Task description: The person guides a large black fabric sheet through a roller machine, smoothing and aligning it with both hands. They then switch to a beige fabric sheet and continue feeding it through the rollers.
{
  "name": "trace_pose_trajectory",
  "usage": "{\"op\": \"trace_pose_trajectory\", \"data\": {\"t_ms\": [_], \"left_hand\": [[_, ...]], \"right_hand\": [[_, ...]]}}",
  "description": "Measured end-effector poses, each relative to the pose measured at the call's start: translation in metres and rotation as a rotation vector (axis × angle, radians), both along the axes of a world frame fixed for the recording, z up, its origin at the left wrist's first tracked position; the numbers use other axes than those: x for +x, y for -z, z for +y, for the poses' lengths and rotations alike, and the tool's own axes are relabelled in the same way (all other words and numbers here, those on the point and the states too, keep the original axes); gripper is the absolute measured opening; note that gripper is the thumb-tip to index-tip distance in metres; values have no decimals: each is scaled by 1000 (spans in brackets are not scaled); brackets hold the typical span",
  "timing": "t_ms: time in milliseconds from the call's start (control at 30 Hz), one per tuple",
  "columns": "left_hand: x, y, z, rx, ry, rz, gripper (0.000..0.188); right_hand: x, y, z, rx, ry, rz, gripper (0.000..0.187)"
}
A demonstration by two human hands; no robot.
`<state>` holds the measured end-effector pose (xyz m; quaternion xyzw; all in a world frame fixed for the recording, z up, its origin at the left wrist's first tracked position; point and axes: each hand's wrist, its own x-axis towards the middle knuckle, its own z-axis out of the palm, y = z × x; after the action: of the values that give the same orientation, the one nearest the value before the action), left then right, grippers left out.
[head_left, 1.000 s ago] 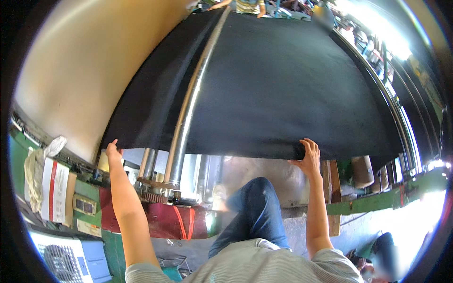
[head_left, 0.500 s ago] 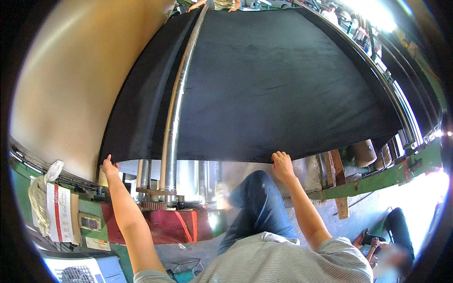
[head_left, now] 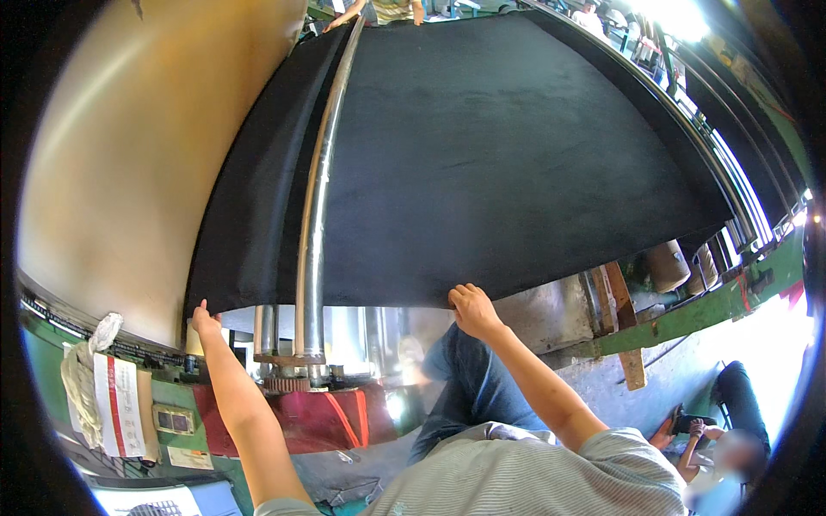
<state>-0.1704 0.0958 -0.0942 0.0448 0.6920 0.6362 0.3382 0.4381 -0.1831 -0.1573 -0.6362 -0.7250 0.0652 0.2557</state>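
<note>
A wide black sheet of fabric (head_left: 516, 163) stretches across the machine in front of me, passing under a shiny metal roller bar (head_left: 320, 185). My left hand (head_left: 206, 321) grips its near left corner, close to the large tan drum. Farther right along the near edge, my right hand (head_left: 471, 308) is closed over the sheet, fingers on top. The edge between my hands runs beneath the bar and sags slightly. At the far end, another person's hands (head_left: 348, 15) are at the sheet's far edge.
The big smooth drum (head_left: 146, 163) fills the left side. A green machine beam (head_left: 671, 322) runs along the right, near a wooden board (head_left: 632, 365). Below the bar's end sits a gear (head_left: 286, 383) by a red panel (head_left: 301, 417). A person (head_left: 731, 430) sits at lower right.
My right hand has moved left along the near edge and the sheet's edge there has come closer to me. My left hand keeps its hold on the corner. The view has shifted slightly.
</note>
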Motion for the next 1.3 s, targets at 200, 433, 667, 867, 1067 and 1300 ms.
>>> {"op": "trace_pose_trajectory", "data": {"t_ms": [200,433,667,867,1067,1300], "left_hand": [[37,-2,2,-64,538,-49,24],[-5,7,1,-57,377,-10,24],[-8,-4,-4,-5,399,59,15],[40,-3,0,-46,98,90,22],[-9,6,16,-53,449,-43,28],[-12,11,15,-35,238,24,26]], "right_hand": [[-8,-16,11,82,-82,-22,7],[47,-41,25,222,172,-97,23],[109,-38,2,112,514,-185,28],[78,-20,-16,168,360,-192,6],[32,-11,-3,155,228,-99,11],[5,-16,8,157,122,-67,6]]}}
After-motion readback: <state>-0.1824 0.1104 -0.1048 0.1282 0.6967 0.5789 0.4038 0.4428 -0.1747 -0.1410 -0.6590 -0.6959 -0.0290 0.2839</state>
